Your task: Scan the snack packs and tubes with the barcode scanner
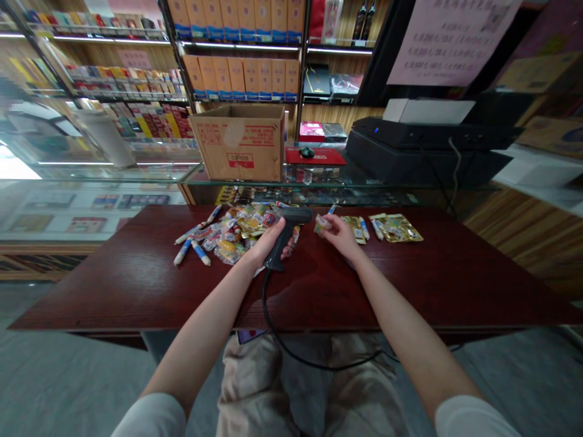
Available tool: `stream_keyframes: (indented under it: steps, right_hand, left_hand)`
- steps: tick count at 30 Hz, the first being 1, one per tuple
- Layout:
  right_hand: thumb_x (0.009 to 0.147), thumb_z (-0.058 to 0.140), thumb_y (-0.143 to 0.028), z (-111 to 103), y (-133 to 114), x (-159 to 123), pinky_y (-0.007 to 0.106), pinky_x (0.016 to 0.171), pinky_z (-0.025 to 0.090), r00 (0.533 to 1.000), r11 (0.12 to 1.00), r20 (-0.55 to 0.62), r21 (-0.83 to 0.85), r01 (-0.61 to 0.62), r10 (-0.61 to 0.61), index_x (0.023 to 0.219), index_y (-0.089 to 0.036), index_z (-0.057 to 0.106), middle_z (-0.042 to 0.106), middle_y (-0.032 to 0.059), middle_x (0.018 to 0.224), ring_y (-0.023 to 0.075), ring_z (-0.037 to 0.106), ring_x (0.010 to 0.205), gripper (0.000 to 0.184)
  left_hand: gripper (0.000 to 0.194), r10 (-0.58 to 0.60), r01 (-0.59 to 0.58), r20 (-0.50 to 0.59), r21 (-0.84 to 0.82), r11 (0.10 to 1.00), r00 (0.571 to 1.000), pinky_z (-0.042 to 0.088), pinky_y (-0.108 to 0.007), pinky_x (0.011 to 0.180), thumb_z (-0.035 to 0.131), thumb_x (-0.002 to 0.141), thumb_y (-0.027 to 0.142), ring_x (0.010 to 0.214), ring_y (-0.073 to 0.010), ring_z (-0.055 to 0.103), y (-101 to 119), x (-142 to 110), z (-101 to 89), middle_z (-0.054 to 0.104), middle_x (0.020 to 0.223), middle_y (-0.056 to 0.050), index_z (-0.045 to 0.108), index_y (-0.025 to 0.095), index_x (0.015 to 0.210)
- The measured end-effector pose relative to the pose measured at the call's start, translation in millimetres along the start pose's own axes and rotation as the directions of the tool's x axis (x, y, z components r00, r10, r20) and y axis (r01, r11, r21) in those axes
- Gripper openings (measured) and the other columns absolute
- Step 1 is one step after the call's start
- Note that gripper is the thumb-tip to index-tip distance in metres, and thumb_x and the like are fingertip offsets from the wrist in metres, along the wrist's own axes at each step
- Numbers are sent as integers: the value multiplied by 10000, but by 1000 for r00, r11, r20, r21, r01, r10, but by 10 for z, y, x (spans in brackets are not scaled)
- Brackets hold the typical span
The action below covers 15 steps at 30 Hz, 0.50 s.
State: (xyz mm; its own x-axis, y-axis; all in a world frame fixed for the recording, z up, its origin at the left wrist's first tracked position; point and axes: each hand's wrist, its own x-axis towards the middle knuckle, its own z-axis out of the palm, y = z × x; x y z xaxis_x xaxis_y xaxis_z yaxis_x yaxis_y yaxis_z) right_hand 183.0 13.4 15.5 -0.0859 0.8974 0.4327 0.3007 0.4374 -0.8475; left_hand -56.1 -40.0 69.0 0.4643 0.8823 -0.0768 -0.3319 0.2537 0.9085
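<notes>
Near the far edge of the counter point(136, 285), the left hand point(266, 243) wrapped around a barcode scanner point(281, 249) while the right hand point(339, 233) pinched a small packet point(322, 224).

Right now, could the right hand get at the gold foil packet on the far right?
Probably yes: the right hand is close to the gold foil packet, and only a flat smaller packet and a slim tube lie between, low enough to pass over.

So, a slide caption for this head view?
Left hand grips a barcode scanner; right hand pinches a small foil packet.
</notes>
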Motion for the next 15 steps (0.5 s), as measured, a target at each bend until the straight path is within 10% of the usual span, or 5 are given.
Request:
stream_keyframes:
  steps: [9, 15]
  right_hand:
    - [707, 657, -339, 58, 99, 0, 342, 722, 535, 1000, 1000, -9, -25, 3, -3, 1086, -208, 624, 674, 38, 925, 177, 607, 751, 403]
    - [790, 524, -189, -182, 86, 4, 401, 866, 503, 989, 875, -76, -478, 72, -123, 1111, -209, 627, 664, 99, 1073, 250, 615, 939, 337]
  left_hand:
    - [545, 5, -2, 82, -38, 999, 997, 347, -178, 343, 592, 834, 678, 395, -62, 425, -16, 5, 17, 510, 591, 29, 584, 136, 893]
    - [546, 29, -31, -48, -37, 999, 998, 362, -187, 362, 603, 837, 663, 418, -71, 460, 26, 6, -39, 544, 615, 13, 610, 126, 932]
